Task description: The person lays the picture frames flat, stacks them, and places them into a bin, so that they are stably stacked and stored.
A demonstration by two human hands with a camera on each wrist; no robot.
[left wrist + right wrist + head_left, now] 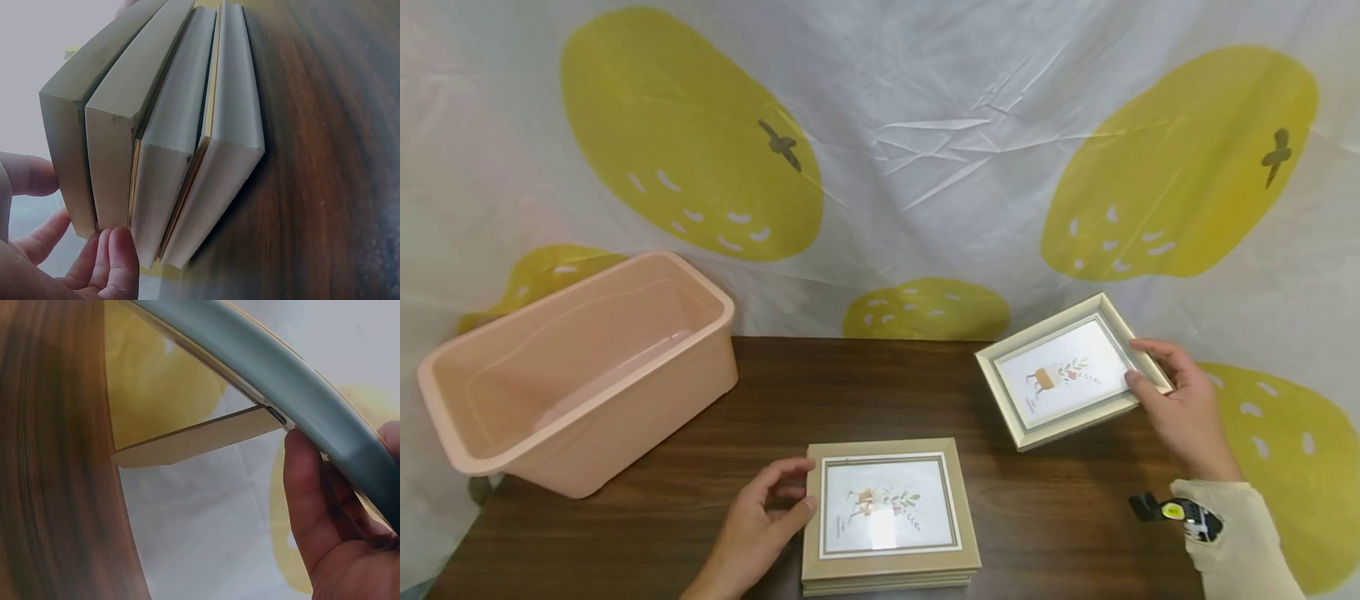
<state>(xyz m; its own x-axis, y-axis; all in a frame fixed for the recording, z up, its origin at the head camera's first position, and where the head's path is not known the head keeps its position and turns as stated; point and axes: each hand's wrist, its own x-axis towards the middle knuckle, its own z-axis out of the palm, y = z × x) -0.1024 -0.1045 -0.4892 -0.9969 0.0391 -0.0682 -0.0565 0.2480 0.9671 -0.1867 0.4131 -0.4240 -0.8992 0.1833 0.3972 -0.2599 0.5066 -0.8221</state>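
Observation:
My right hand grips the right end of a cream picture frame, thumb on its front face and fingers behind. That frame is tilted and raised above the table, showing a deer and flower print. From its back a stand leg sticks out in the right wrist view. Near the table's front lies a stack of several picture frames; the top frame is beige with a similar print. My left hand touches the stack's left side with thumb and fingertips, the fingers loosely bent.
A pink plastic bin stands at the left of the dark wooden table. Behind the table hangs a white cloth with large yellow fruit shapes. A strapped device sits on the right wrist.

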